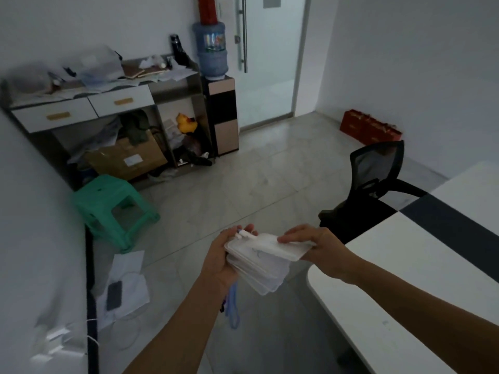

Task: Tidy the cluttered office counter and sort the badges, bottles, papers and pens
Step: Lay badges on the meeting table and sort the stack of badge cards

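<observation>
A fanned stack of clear plastic badge holders [263,261] is held above the floor in front of me. My left hand [224,255] grips the stack from its left end, and blue lanyards [233,306] hang below it. My right hand [314,245] pinches the right edge of the top holder. Far off at the back left stands the cluttered counter [113,101], covered with papers, a brown notebook and a dark bottle [176,48].
A white and black table [421,265] is at my right, with a black mesh chair [378,179] beside it. A green stool [113,206], loose papers with a phone [114,294], a water dispenser [216,85] and red bags [370,126] stand around the floor.
</observation>
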`<action>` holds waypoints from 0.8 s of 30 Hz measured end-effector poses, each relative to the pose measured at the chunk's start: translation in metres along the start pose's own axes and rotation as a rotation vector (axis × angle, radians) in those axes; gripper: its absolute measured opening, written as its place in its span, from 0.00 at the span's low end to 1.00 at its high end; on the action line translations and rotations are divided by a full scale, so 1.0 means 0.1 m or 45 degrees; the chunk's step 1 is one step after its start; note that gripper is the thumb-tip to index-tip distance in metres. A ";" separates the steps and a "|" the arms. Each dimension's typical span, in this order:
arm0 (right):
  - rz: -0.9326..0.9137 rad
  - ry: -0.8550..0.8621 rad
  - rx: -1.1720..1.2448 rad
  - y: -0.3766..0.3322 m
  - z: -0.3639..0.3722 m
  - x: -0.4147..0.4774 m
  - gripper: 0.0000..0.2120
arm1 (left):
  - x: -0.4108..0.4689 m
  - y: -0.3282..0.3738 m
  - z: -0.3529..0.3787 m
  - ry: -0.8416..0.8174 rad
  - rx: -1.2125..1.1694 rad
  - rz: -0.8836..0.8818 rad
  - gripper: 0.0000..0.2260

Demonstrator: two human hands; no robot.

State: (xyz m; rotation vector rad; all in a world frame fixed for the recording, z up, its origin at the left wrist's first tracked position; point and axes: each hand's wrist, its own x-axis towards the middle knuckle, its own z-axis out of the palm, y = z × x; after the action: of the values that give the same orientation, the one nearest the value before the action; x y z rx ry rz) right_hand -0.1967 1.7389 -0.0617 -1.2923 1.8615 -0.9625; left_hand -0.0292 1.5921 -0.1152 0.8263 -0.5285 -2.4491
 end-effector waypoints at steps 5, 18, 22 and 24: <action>0.223 -0.229 0.482 0.07 0.01 -0.02 0.23 | 0.07 0.27 -0.04 0.055 0.027 0.085 0.09; 0.072 -0.138 0.015 -0.36 0.57 1.45 0.18 | 0.53 1.12 -0.27 0.096 0.010 0.299 0.05; 0.136 -0.186 -0.013 -0.44 0.80 2.30 0.21 | 1.00 1.71 -0.48 0.149 -0.011 0.294 0.18; 0.262 -0.193 0.078 -0.51 0.90 2.81 0.25 | 1.28 2.13 -0.61 0.216 -0.026 0.319 0.17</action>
State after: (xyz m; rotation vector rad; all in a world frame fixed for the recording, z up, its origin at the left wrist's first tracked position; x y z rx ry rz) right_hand -0.1791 1.4421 -0.0946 -1.0825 1.7931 -0.7851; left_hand -0.0082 1.3369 -0.1107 0.8923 -0.5096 -2.1319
